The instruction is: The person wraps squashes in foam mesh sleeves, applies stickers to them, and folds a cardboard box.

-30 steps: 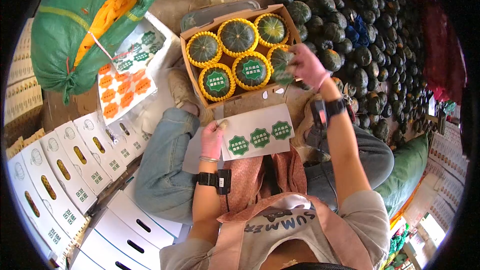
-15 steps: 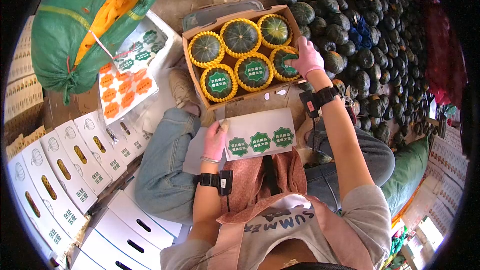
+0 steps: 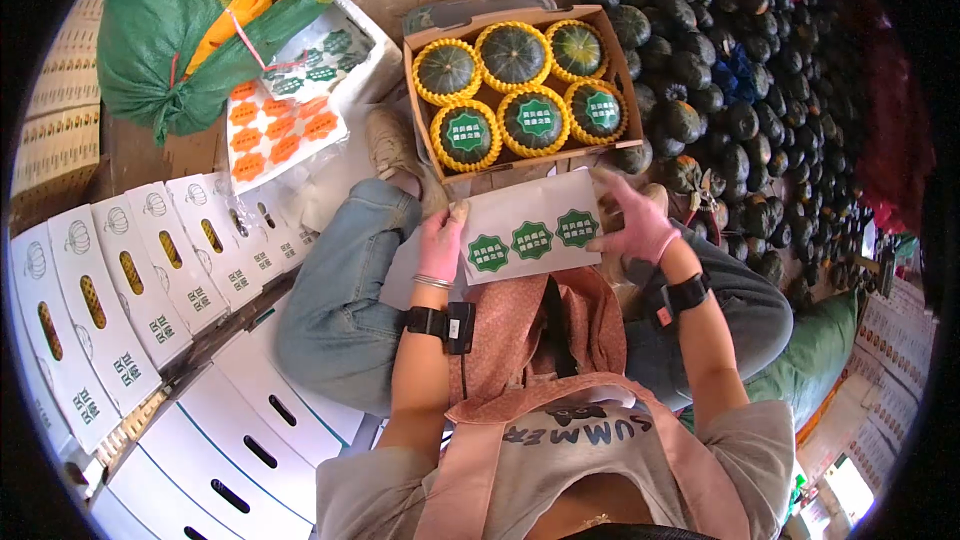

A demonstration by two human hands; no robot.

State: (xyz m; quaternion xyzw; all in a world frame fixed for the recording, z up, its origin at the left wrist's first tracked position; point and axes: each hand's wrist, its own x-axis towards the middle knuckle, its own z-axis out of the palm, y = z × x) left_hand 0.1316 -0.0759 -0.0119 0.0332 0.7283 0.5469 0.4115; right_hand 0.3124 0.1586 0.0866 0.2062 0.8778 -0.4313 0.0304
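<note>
A white sticker sheet [image 3: 532, 198] with three green labels along its lower half is held above my lap. My left hand [image 3: 441, 242], in a pink glove with bare fingertips, pinches its left edge. At the right edge, my gloved right hand [image 3: 641, 223] grips the sheet, its thumb beside the rightmost green sticker [image 3: 577, 229]. Just beyond stands an open cardboard box [image 3: 520, 166] with two rows of dark green pumpkins in yellow foam nets. The three near ones, including the right pumpkin [image 3: 597, 112], carry green labels; the far ones, such as the middle pumpkin [image 3: 513, 52], show none.
Loose pumpkins [image 3: 690, 70] cover the floor on the right. White cartons [image 3: 150, 270] line the left, with folded ones [image 3: 270, 410] nearer me. Orange sticker sheets [image 3: 280, 135] lie by a green mesh sack [image 3: 150, 50] holding yellow nets. Pruning shears [image 3: 706, 202] lie right of my knee.
My right hand has left the right near pumpkin, now showing its green label, and come back to the sheet's right edge. The view has shifted slightly; my left hand still holds the sheet.
</note>
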